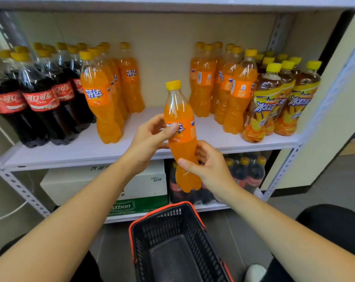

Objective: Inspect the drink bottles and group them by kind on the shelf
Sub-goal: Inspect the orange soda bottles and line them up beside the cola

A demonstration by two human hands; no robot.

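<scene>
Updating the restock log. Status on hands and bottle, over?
Left hand and right hand both grip one orange plastic soda bottle, yellow cap. Held before bare middle of white shelf board. Nothing blocking it.

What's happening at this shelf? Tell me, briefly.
A person holds one orange soda bottle upright before the shelf, left hand pinching its label, right hand gripping its lower part. On the shelf stand cola bottles at the left, an orange soda cluster, a gap, a second orange cluster, and iced tea bottles at the right. A basket sits below the hands.
</scene>
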